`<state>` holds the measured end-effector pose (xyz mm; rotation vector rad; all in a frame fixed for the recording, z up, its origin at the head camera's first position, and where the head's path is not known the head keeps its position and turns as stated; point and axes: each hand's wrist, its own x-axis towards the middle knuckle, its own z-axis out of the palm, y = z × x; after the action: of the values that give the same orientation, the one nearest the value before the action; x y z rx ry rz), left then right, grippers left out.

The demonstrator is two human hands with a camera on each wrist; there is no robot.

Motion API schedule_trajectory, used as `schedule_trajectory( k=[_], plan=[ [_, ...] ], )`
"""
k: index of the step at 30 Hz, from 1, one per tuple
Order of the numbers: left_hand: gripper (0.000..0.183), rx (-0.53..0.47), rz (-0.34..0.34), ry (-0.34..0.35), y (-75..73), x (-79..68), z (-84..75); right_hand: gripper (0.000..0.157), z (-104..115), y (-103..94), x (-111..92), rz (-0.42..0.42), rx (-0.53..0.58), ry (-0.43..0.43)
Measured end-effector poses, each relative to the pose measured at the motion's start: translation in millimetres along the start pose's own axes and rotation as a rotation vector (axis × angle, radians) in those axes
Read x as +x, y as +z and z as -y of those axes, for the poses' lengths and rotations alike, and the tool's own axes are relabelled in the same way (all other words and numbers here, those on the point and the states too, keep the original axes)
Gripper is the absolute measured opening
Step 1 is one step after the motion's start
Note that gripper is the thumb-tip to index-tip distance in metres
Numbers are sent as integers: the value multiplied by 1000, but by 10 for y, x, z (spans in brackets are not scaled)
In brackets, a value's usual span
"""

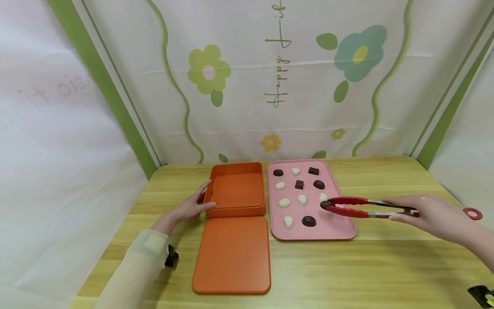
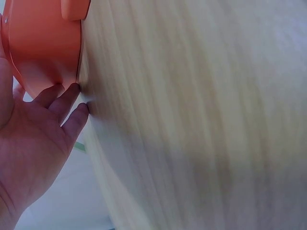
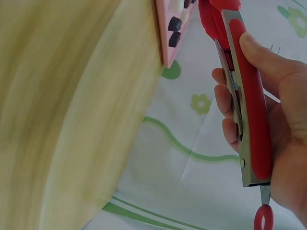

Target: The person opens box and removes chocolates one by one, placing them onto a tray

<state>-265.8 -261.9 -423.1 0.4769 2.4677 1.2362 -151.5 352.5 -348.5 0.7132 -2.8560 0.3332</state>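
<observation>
My right hand grips red-and-steel tongs, thumb on one arm and fingers curled round the other, as the right wrist view shows. Between the red tips sits a dark oval chocolate, over the right side of the pink tray. White and dark chocolates lie spaced in rows on that tray, one white chocolate just behind the tips. My left hand rests at the left side of an orange box, thumb at its front corner. In the left wrist view the fingertips touch its outer wall.
A flat orange lid lies on the wooden table in front of the box. The box and tray stand side by side. A printed curtain with flowers hangs behind the table, and cloth also hangs at both sides.
</observation>
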Motion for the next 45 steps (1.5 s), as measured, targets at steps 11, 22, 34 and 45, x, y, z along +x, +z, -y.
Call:
schedule_trajectory(
  k=[11, 22, 34, 45],
  plan=[
    [88, -13, 3, -1, -7, 25, -6, 40, -93, 102, -149, 18, -24, 2],
    [89, -15, 10, -3, -14, 15, -14, 44, -49, 171, -136, 83, -43, 22],
    [86, -35, 33, -3, -15, -133, -322, 45, -14, 152, -142, 113, -9, 55],
    [87, -23, 11, 1, -5, -2, -11, 46, 38, 36, -6, 71, 10, 68]
  ],
)
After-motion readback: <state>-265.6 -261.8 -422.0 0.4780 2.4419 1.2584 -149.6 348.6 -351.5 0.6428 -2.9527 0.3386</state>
